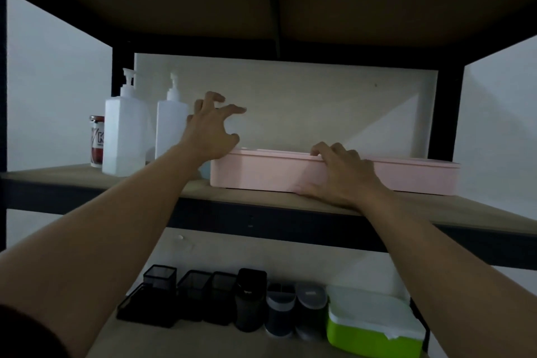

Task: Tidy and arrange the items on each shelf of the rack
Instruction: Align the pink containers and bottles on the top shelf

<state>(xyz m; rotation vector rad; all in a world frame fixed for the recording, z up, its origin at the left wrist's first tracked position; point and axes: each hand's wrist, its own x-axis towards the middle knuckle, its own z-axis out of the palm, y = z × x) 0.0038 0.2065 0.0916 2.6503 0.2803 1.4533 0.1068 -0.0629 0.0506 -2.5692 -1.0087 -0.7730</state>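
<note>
Here my two hands are up on the middle shelf (87, 176) of a dark metal rack, in dim light. My right hand (338, 176) grips the front wall of a long pink lidded box (261, 171), fingers hooked over its top rim and thumb low against the shelf board. The box lies lengthwise along the right half of the shelf, close to the front edge. My left hand (212, 128) is empty, fingers spread and curled like a claw, hovering above the box's left end and just beside the nearer of two white pump bottles (171, 125).

The bottles stand upright toward the shelf's left end; the second, larger one (123, 131) is further left, and a small red-labelled jar (96, 141) sits behind it near the left rear corner.

The risks, as I judge them: the box sits near the front edge, so a one-handed pull could swing its far end off the board and tip it down. (I cannot tell whether anything is inside, so its weight is a guess.) If I slide it left instead, its end could strike the nearer bottle; those are tall and narrow, and one falling could topple the other and the jar. My left hand, so close to that bottle, could also knock it.

On the shelf below stand black mesh organisers (162, 296), dark tumblers (251, 299) and a green box with a white lid (374, 334), directly under anything that drops.
</note>
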